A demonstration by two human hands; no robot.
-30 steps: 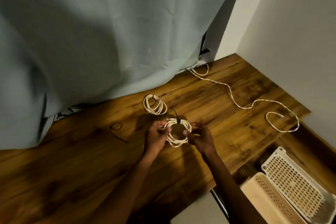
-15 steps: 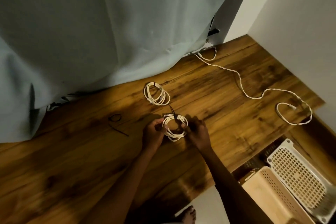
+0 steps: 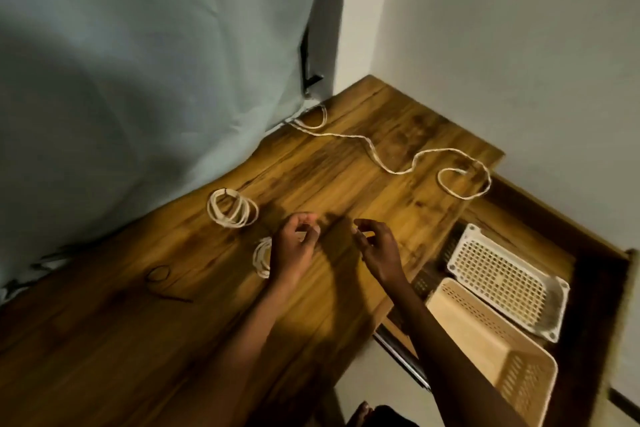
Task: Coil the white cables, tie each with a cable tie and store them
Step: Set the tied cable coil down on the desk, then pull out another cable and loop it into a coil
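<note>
A coiled white cable [image 3: 260, 257] lies on the wooden table [image 3: 138, 340], partly hidden under my left hand [image 3: 294, 246]. That hand hovers over it with loosely curled fingers and holds nothing. My right hand [image 3: 377, 248] floats a little to the right, fingers also relaxed and empty. A second white coil [image 3: 232, 208], bound with a black tie, rests further back on the left. One long uncoiled white cable [image 3: 394, 168] snakes across the table's far right part. A loose black cable tie [image 3: 160, 274] lies to the left.
A grey curtain [image 3: 156, 62] hangs over the table's back edge. Below the table's right edge, a white perforated basket [image 3: 509, 282] and a beige basket [image 3: 491, 354] sit on a lower shelf. White walls close the right corner.
Both hands have let go of the coil, which now lies on the table. The hands have moved right, and the view has swung to the right.
</note>
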